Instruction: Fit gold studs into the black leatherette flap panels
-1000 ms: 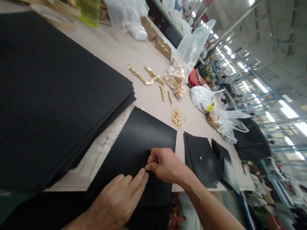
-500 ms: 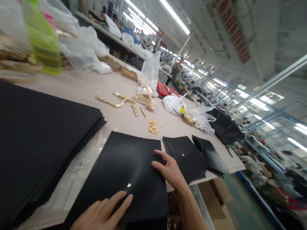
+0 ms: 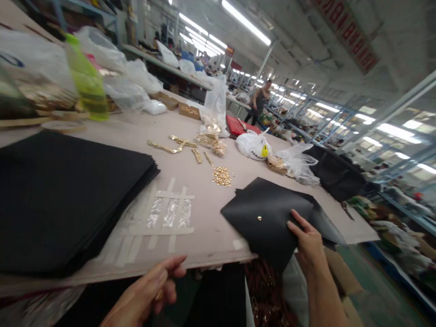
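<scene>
**Black sheet being held by its edge over the table's front**

The black sheet (image 3: 275,204) is being pinched along its right side between the thumb and fingers of the right hand (image 3: 309,243). The left hand (image 3: 145,293) is being held apart, just off the front edge of the table (image 3: 211,227), its fingers loosely bent and nothing seen being gripped. The sheet is being partly supported by the table and by the dark sheets (image 3: 329,225) beneath it, while its near corner is being left to hang past the edge. A small gold fitting (image 3: 259,218) is being carried on its face.

By its look, something light, thin and supple is being handled, likely to sag and slide if only one corner is being gripped; opposite edges, away from the fitting, are seemingly being offered as the better hold.

Farther out, gold pieces (image 3: 221,176) are being displayed in a loose heap, and a thick black stack (image 3: 68,195) is being borne at the table's left.
</scene>
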{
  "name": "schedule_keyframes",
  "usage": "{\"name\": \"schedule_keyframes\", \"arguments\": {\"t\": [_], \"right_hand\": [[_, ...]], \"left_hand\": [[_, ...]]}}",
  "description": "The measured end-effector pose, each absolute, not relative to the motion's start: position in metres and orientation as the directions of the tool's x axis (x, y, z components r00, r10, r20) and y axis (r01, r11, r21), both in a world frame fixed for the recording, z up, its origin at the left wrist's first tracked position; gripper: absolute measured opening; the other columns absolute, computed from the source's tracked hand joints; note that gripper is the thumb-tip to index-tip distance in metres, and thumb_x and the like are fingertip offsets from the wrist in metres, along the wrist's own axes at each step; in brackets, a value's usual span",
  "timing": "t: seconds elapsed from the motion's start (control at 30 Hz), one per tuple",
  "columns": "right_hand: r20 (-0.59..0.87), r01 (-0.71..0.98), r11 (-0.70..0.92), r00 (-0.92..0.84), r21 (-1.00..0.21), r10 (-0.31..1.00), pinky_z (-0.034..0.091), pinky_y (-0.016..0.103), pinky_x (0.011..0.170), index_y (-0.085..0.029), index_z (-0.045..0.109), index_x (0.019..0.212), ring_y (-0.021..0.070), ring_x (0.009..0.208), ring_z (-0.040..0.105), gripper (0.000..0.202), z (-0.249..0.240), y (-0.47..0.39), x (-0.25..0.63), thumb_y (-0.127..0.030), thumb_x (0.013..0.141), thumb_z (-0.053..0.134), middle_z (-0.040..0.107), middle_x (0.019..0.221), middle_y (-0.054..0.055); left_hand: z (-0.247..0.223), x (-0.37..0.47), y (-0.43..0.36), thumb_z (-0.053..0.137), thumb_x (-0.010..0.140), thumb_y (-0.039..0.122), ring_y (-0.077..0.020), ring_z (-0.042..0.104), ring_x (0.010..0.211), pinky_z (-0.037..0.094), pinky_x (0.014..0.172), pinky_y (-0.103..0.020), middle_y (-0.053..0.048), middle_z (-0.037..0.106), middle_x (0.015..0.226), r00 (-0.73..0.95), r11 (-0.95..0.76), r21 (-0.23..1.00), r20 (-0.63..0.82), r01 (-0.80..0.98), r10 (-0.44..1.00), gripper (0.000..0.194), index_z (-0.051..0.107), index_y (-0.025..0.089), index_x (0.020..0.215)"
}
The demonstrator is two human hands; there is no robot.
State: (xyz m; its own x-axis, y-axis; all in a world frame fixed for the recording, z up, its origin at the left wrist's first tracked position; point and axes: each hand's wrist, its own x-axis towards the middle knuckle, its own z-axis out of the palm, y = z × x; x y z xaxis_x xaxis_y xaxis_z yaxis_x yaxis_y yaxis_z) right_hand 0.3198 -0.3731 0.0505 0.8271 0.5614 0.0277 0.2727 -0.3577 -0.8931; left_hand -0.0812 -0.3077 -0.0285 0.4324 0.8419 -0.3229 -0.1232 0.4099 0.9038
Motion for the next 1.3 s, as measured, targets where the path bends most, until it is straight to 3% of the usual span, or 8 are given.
{"name": "schedule_keyframes", "arguments": {"t": [0.1,0.2,0.33,0.5,0.73,1.0,1.13,1.3], "right_hand": [[0.142,0.539,-0.675,0.822,-0.504,0.551,0.046,0.058,0.092,-0.007,0.063,0.130,0.0437,0.108,0.062,0.073,0.040,-0.380,0.341,-0.046,0.068,0.067,0.066,0.120,0.026],[0.290,0.696,-0.646,0.717,-0.312,0.633,0.046,0.058,0.092,-0.009,0.065,0.127,0.0435,0.108,0.063,0.065,0.033,-0.378,0.319,-0.048,0.075,0.059,0.063,0.123,0.026],[0.198,0.770,-0.239,0.426,-0.591,0.883,0.054,0.039,0.084,-0.021,0.073,0.104,0.0272,0.090,0.070,0.037,0.035,-0.362,0.225,-0.049,0.082,0.064,0.074,0.099,0.010],[0.222,0.686,0.273,-0.163,-0.674,0.961,0.050,0.026,0.067,-0.025,0.067,0.105,0.0154,0.072,0.063,0.016,0.034,-0.340,0.101,-0.026,0.090,0.063,0.067,0.083,0.001],[0.200,0.764,0.353,-0.291,-0.540,0.935,0.047,0.027,0.064,-0.024,0.065,0.104,0.0179,0.072,0.060,0.015,0.020,-0.326,0.051,-0.020,0.094,0.056,0.061,0.082,0.003],[0.279,0.730,0.621,-0.557,-0.284,0.782,0.049,0.029,0.063,-0.019,0.060,0.084,0.0205,0.067,0.065,0.013,0.018,-0.311,0.050,-0.016,0.093,0.051,0.065,0.072,0.004],[0.189,0.633,0.672,-0.659,-0.384,0.728,0.052,0.028,0.065,-0.020,0.063,0.090,0.0201,0.069,0.069,0.010,0.023,-0.298,0.049,-0.013,0.089,0.055,0.071,0.078,0.003],[0.027,0.497,0.454,-0.652,-0.739,0.757,0.052,0.022,0.069,-0.021,0.069,0.091,0.0145,0.073,0.070,0.010,0.038,-0.277,0.033,-0.016,0.088,0.062,0.074,0.083,0.001]], "left_hand": [[0.005,-0.079,-0.305,0.053,0.093,0.043,-0.0215,0.064,0.099,0.052,0.083,-0.029,-0.010,0.070,0.118,0.551,0.675,0.619,-0.425,-0.402,0.718,0.040,0.068,0.019,0.121],[0.022,-0.078,-0.302,0.051,0.095,0.033,-0.0230,0.063,0.107,0.050,0.090,-0.032,-0.014,0.068,0.121,0.583,0.718,0.446,-0.420,-0.535,0.695,0.039,0.063,0.015,0.128],[0.022,-0.082,-0.299,0.052,0.095,0.027,-0.0280,0.061,0.117,0.045,0.101,-0.039,-0.018,0.065,0.126,0.588,0.720,0.353,-0.417,-0.598,0.693,0.040,0.058,0.010,0.131],[0.017,-0.090,-0.297,0.055,0.091,0.013,-0.0308,0.055,0.127,0.040,0.108,-0.042,-0.019,0.062,0.132,0.574,0.691,0.289,-0.397,-0.663,0.717,0.037,0.059,0.008,0.127],[0.009,-0.102,-0.298,0.059,0.087,0.006,-0.0239,0.051,0.132,0.035,0.113,-0.033,-0.014,0.063,0.134,0.506,0.611,0.341,-0.351,-0.715,0.788,0.035,0.066,0.011,0.120],[0.002,-0.111,-0.305,0.074,0.080,0.018,-0.0217,0.054,0.128,0.041,0.106,-0.031,-0.005,0.061,0.138,0.507,0.622,0.510,-0.363,-0.594,0.782,0.045,0.065,0.024,0.124],[0.007,-0.118,-0.306,0.079,0.075,0.020,-0.0204,0.061,0.119,0.045,0.098,-0.029,-0.005,0.068,0.129,0.509,0.622,0.474,-0.358,-0.623,0.783,0.044,0.069,0.024,0.117],[0.013,-0.136,-0.303,0.076,0.073,0.015,-0.0181,0.069,0.102,0.048,0.092,-0.027,-0.005,0.075,0.112,0.470,0.571,0.428,-0.326,-0.700,0.820,0.034,0.073,0.020,0.106]]}}
